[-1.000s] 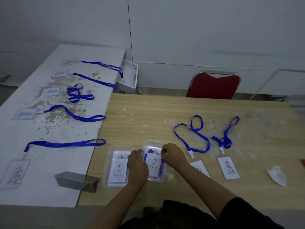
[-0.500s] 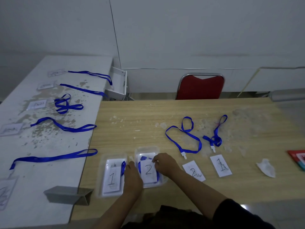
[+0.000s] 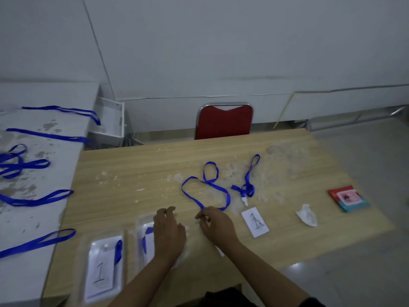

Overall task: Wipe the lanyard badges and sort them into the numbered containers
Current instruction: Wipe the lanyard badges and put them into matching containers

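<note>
Left hand lies flat over clear container near front edge of wooden counter, fingers straight, holding nothing. Right hand just beside it, fingers curled, pinching end of blue lanyard. Lanyard loops away toward counter middle. Another container at front left corner holds badge marked 1. Loose badge marked 1 lies right of right hand, its short lanyard behind it. Crumpled wipe near right edge.
</note>
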Tool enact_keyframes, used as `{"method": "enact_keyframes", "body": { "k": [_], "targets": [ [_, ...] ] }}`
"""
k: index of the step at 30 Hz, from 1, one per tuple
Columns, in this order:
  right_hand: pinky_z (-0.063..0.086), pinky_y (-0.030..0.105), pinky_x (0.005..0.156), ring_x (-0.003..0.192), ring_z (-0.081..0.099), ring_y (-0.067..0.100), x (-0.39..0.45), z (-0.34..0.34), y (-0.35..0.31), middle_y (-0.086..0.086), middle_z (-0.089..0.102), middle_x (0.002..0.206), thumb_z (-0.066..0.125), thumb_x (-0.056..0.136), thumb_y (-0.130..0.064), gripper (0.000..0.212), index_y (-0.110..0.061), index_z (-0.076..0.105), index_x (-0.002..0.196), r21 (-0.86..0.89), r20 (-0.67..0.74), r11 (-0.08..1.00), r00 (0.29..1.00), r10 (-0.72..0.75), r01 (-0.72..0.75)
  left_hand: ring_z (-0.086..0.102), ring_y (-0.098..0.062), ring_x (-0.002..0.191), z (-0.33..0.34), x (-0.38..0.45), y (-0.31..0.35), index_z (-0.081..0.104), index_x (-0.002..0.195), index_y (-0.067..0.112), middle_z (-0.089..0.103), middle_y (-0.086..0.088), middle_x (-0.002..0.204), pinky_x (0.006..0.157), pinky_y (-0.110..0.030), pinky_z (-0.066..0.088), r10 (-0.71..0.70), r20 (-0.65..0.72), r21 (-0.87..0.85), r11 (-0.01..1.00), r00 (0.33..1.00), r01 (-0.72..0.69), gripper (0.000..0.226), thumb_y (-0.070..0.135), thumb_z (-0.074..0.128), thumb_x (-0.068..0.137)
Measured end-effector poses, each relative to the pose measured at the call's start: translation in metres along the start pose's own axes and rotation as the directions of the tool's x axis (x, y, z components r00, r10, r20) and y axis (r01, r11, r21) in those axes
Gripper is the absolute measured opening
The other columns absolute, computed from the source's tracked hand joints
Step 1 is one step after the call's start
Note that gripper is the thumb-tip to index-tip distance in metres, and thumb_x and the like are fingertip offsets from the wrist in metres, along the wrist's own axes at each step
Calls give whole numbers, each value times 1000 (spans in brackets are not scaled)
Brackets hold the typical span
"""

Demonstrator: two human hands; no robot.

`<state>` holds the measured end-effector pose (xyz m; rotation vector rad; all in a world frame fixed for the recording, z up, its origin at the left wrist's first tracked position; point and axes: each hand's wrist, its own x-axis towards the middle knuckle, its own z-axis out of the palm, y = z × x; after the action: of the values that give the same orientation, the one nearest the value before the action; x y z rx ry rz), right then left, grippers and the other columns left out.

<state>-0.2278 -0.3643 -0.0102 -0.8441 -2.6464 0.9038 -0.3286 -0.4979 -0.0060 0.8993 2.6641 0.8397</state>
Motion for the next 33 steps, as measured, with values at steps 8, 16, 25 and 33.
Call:
{"method": "enact_keyframes", "body": {
  "k": [8, 16, 25, 33],
  "targets": [
    [50, 26, 75, 84, 61, 9, -25, -79, 136, -10, 65, 91, 60, 88, -10, 19, -23, 71, 94, 59, -179, 943, 926, 333, -328, 48, -25, 105, 76, 20, 79, 62, 112, 3, 49, -13, 113, 93, -25, 37, 340, 237, -192, 935, 910, -300, 30, -4, 56, 84],
    [46, 40, 90, 108, 55, 33, -48, -170, 285, 12, 59, 115, 75, 81, -31, 37, -23, 65, 115, -52, -199, 782, 773, 602, -622, 46, -15, 109, 166, 12, 143, 53, 117, 9, 47, -9, 120, 90, -25, 39, 285, 380, -131, 958, 880, -254, 28, 12, 51, 89],
    [51, 28, 63, 72, 68, 12, -14, -193, 318, -6, 69, 68, 81, 78, -21, 15, -24, 66, 77, 196, -17, 860, 875, 483, -471, 26, -18, 137, 202, 3, 157, 20, 150, 19, 19, -1, 154, 109, -26, 26, -54, 350, 60, 998, 935, 35, 85, 43, 67, 84],
    [47, 18, 62, 66, 59, 7, 45, -153, 259, -2, 64, 73, 74, 86, -16, 5, -13, 70, 84, 214, 113, 972, 991, 69, -92, 25, -22, 136, 208, -7, 162, 22, 151, 27, 23, 0, 152, 110, -34, 27, -144, 273, 172, 980, 951, 100, 95, 64, 65, 75]
  ]
}}
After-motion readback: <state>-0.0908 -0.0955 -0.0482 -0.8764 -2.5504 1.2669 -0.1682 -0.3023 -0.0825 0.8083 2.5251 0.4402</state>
